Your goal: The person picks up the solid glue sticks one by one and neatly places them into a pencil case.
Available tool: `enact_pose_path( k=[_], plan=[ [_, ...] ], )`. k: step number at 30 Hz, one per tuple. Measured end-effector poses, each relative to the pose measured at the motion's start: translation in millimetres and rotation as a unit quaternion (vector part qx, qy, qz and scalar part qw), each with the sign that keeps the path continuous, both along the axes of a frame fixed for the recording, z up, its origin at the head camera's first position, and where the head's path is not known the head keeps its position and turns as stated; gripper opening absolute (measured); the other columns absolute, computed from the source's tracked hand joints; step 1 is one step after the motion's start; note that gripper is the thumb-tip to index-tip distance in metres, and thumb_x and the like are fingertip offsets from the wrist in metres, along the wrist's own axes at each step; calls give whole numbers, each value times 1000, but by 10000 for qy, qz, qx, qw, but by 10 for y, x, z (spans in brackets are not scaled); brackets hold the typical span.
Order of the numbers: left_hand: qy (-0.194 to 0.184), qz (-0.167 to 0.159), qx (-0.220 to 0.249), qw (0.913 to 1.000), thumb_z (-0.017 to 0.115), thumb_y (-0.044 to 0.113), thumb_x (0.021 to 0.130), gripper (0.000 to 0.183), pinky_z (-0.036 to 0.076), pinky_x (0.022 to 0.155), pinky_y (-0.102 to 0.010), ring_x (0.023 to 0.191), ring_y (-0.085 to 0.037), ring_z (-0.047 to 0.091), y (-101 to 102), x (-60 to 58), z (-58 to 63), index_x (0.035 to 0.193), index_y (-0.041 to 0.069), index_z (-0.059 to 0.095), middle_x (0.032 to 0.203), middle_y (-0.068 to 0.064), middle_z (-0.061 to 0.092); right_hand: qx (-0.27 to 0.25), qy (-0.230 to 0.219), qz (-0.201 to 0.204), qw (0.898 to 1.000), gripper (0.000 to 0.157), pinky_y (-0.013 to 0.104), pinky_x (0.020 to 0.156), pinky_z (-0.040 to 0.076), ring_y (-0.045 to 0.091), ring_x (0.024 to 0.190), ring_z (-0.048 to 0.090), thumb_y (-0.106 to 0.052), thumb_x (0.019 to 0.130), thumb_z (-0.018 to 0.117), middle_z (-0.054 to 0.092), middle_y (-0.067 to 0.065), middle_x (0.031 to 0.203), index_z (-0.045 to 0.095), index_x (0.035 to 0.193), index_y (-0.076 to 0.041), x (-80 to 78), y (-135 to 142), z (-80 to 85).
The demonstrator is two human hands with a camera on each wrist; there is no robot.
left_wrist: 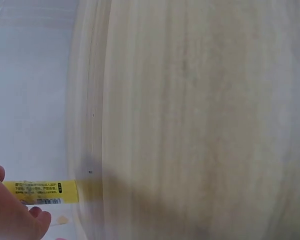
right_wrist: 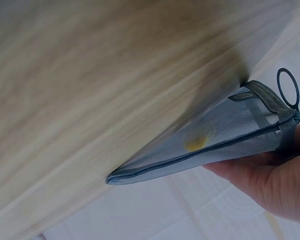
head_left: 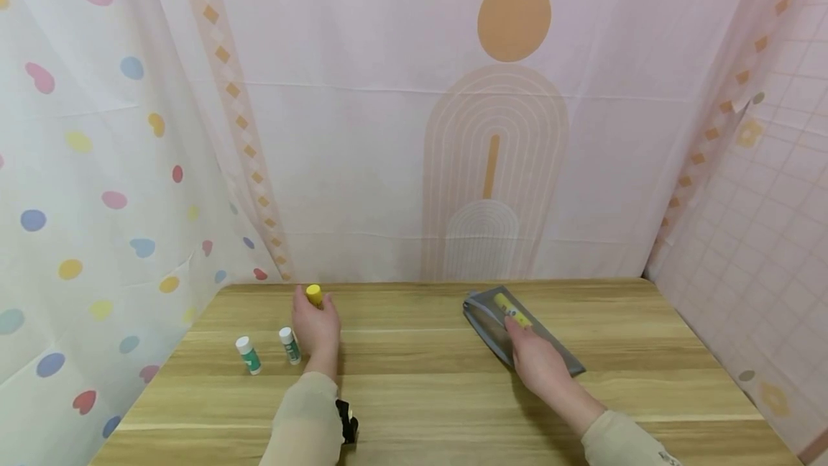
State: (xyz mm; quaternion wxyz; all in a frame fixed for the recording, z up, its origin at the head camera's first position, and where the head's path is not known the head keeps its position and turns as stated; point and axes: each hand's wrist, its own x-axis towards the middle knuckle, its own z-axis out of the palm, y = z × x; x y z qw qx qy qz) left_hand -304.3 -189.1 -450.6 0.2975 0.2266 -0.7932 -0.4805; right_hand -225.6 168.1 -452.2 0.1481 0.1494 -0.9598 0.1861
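My left hand [head_left: 317,326] grips a yellow glue stick [head_left: 313,295], held up near the table's back edge. In the left wrist view the printed yellow tube [left_wrist: 45,192] sticks out past the fingers. Two green glue sticks with white caps, one nearer [head_left: 290,346] and one farther left [head_left: 249,356], stand beside that hand. My right hand [head_left: 540,362] holds a grey mesh zip pouch [head_left: 489,323], its thumb on the upper face. Another yellow glue stick [head_left: 512,310] lies at the pouch under the thumb; a yellow patch [right_wrist: 196,143] shows through the mesh in the right wrist view.
The wood-grain table [head_left: 414,394] ends at a pale patterned curtain [head_left: 362,185] behind. A dotted curtain [head_left: 71,236] hangs at the left and a checked one [head_left: 770,257] at the right. A ring pull [right_wrist: 288,89] hangs from the pouch's zip end.
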Motion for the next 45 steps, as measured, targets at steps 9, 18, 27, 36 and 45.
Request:
enact_pose_path(
  k=[9, 18, 27, 36, 45],
  plan=[
    [23, 152, -25, 9999, 58, 7, 97, 47, 36, 109, -56, 126, -46, 47, 9, -58, -68, 140, -6, 44, 136, -28, 51, 11, 67, 34, 10000, 40, 54, 77, 57, 48, 108, 61, 6, 92, 58, 63, 27, 122, 54, 132, 8, 8, 3, -11],
    [-47, 232, 7, 9997, 54, 4, 98, 38, 38, 107, -57, 123, -47, 49, 16, -56, -40, 134, -8, 48, 131, -30, 54, -7, -18, 24, 10000, 40, 54, 81, 56, 48, 110, 60, 5, 93, 56, 62, 27, 124, 53, 133, 8, 1, -2, -11],
    [37, 204, -111, 9997, 56, 3, 98, 28, 40, 104, -57, 116, -47, 53, 14, -40, -67, 124, -7, 54, 123, -30, 58, 9, 66, 60, 10000, 41, 53, 77, 57, 48, 109, 61, 6, 92, 58, 63, 26, 122, 54, 132, 8, -16, -6, -38],
    [134, 41, -177, 9997, 56, 1, 96, 25, 43, 101, -57, 113, -47, 55, 27, -31, -98, 120, -7, 56, 119, -30, 60, 49, 32, 44, 10000, 40, 52, 78, 57, 46, 109, 61, 6, 92, 58, 63, 26, 122, 54, 132, 9, -20, -13, -41],
    [272, -251, -152, 9992, 59, 1, 96, 28, 44, 100, -55, 112, -45, 56, 27, -37, -106, 123, -8, 57, 119, -29, 61, 78, 10, 22, 10000, 39, 53, 84, 56, 46, 110, 60, 4, 94, 56, 61, 25, 127, 54, 132, 9, -31, -12, -29]
  ],
)
